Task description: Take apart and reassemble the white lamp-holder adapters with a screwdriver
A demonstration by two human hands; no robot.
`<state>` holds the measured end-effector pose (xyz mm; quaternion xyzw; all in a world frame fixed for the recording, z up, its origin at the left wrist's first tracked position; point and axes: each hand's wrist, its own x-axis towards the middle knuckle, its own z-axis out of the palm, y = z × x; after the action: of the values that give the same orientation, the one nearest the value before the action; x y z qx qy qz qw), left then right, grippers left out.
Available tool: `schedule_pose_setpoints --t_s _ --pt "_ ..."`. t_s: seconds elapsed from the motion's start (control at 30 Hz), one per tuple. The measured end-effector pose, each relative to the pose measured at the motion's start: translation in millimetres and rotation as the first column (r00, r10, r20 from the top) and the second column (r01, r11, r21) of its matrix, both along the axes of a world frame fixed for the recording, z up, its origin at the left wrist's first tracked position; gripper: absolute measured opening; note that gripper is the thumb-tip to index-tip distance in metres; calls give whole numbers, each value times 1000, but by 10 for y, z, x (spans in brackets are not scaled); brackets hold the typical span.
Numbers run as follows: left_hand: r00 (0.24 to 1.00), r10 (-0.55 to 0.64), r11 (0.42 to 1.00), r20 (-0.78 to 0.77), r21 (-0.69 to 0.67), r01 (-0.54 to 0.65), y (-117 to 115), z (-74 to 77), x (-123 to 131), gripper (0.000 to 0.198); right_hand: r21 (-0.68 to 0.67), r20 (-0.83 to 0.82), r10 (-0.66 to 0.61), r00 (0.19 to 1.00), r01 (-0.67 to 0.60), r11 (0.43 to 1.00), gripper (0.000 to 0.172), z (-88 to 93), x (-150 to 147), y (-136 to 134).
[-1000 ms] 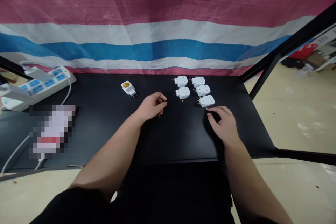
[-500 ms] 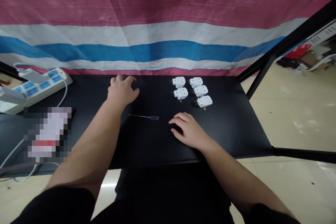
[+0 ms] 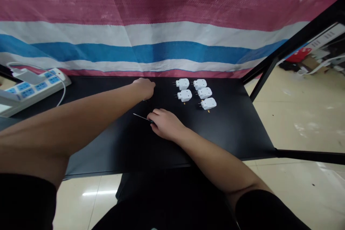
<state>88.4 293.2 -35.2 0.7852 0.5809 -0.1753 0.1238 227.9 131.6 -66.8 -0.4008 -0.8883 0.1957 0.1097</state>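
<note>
My right hand [image 3: 165, 124] is closed around the handle of a small screwdriver [image 3: 142, 117]. The thin metal shaft sticks out to the left, low over the black tabletop, and the fingers mostly cover the handle. Near the table's back edge, my left hand [image 3: 145, 88] is bent downward with its fingers curled under. A tiny glint shows below it, but what lies in those fingers is hidden. To the right of both hands sit several white plug adapters [image 3: 184, 95] with metal pins, grouped in two loose columns.
A white power strip [image 3: 58, 81] with blue sockets and plugged-in chargers lies at the far left. Behind the black table [image 3: 229, 129] hangs a striped plastic sheet [image 3: 172, 7]. A black metal frame [image 3: 265, 75] rises at the right, above a tiled floor.
My right hand has moved left and taken hold of the screwdriver. My left hand has shifted right along the back, its fingers going from spread to curled. My left forearm now hides the phone-like object.
</note>
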Motion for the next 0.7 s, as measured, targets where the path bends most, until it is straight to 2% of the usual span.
schedule_pose_setpoints --t_s 0.07,0.13,0.23,0.27,0.3,0.33,0.4,0.47,0.53,0.57,0.63,0.7 --pt "1000 8 1000 6 -18 -8 16 20 25 52 -23 -52 6 999 -7 1000 25 -39 50 -1" --pt "999 21 999 34 -27 -20 65 70 -25 41 -82 -150 -4 989 -8 997 22 -63 156 11" --pt "972 94 996 215 -14 -94 93 150 -201 21 -279 -398 -95 912 -22 960 23 -82 378 74" --pt "932 131 991 339 -8 -137 61 162 -261 19 -363 -476 -149 867 -39 931 22 -86 460 107" --pt "861 159 985 483 -22 -170 0 163 -309 20 -433 -544 -220 810 -46 900 20 -88 543 146" --pt "755 187 979 629 -57 -196 -86 150 -339 22 -480 -600 -278 750 -60 875 22 -88 624 187" --pt "483 252 960 839 -155 -232 -314 88 -334 26 -537 -697 -370 614 -105 837 28 -83 774 274" --pt "243 371 913 896 -304 -273 -565 -9 -256 28 -565 -756 -468 457 -96 820 38 -77 903 353" --pt "72 438 877 896 -408 -253 -790 -121 -144 30 -543 -803 -505 316 -42 838 46 -79 1007 418" --pt "26 451 874 892 -435 -217 -885 -176 -89 31 -522 -823 -504 263 -2 853 47 -86 1048 444" --pt "-18 401 912 916 -401 -82 -1038 -276 2 38 -476 -853 -483 197 86 875 48 -112 1108 485" --pt "30 294 949 955 -296 109 -1143 -359 64 48 -436 -871 -463 165 177 882 47 -148 1134 515"
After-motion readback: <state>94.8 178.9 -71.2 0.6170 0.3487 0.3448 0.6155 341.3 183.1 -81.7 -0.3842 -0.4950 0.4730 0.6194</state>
